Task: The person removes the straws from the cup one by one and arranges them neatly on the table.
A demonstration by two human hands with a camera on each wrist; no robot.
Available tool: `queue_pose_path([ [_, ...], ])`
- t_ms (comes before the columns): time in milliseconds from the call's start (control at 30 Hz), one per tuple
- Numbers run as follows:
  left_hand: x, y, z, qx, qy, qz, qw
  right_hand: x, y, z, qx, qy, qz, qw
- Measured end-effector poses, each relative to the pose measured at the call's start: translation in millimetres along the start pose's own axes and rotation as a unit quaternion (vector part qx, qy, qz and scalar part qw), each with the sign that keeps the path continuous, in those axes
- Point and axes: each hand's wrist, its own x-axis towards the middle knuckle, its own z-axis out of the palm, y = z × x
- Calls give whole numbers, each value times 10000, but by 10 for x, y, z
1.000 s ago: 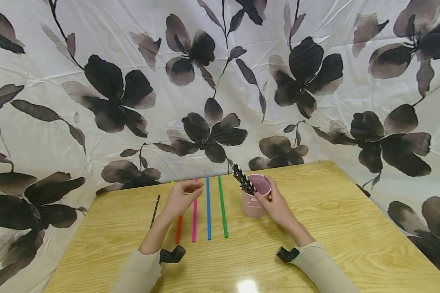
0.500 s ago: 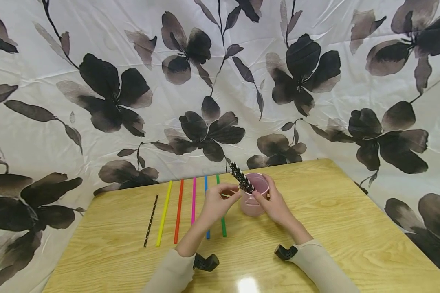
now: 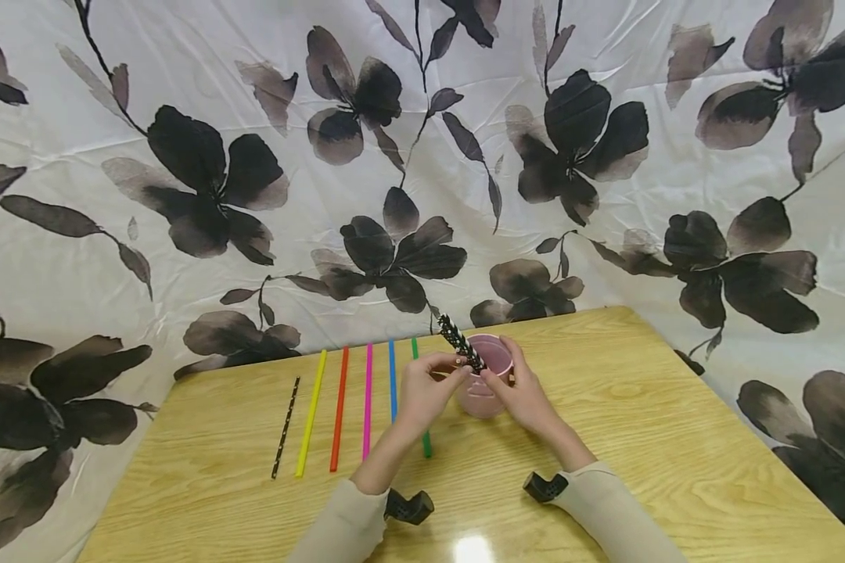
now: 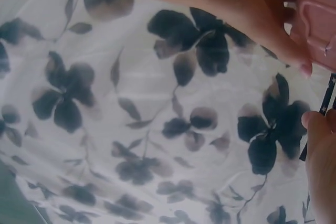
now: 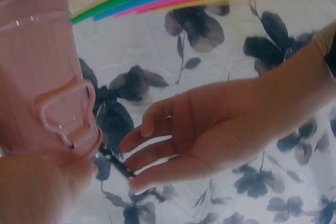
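My right hand (image 3: 524, 395) grips the small pink bucket (image 3: 480, 403) by its rim, thumb on the near side. A bundle of black straws with white patterns (image 3: 458, 338) leans out of the bucket to the left. At the bucket's left rim, my left hand (image 3: 426, 391) pinches a black straw between thumb and index finger. In the right wrist view that straw (image 5: 116, 162) runs between the fingertips of the left hand (image 5: 205, 129), and the bucket's side handle (image 5: 47, 111) shows. The left wrist view catches the straw (image 4: 326, 98) beside the left thumb.
Left of the bucket, straws lie in a spaced row: black patterned (image 3: 285, 426), yellow (image 3: 312, 414), red (image 3: 339, 410), pink (image 3: 368, 399), blue (image 3: 393, 375) and green (image 3: 426, 446). My left arm crosses over some. A floral cloth (image 3: 394, 172) hangs behind the wooden table (image 3: 641, 438).
My left hand has moved right, from above the yellow and red straws to the black straws at the bucket, and now pinches one. The right hand has kept its grip on the bucket.
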Motion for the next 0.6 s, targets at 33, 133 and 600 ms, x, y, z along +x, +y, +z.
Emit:
queue_pose_path([
  [33, 2, 5, -10, -63, 44, 48, 10000, 2, 1, -4, 16, -11, 22, 10000],
  [133, 6, 33, -66, -193, 176, 235, 9994, 8, 2, -9, 104, -32, 112, 9999],
  [600, 85, 466, -573, -668, 82, 693, 9953, 101, 303, 109, 109, 366, 404, 9985],
])
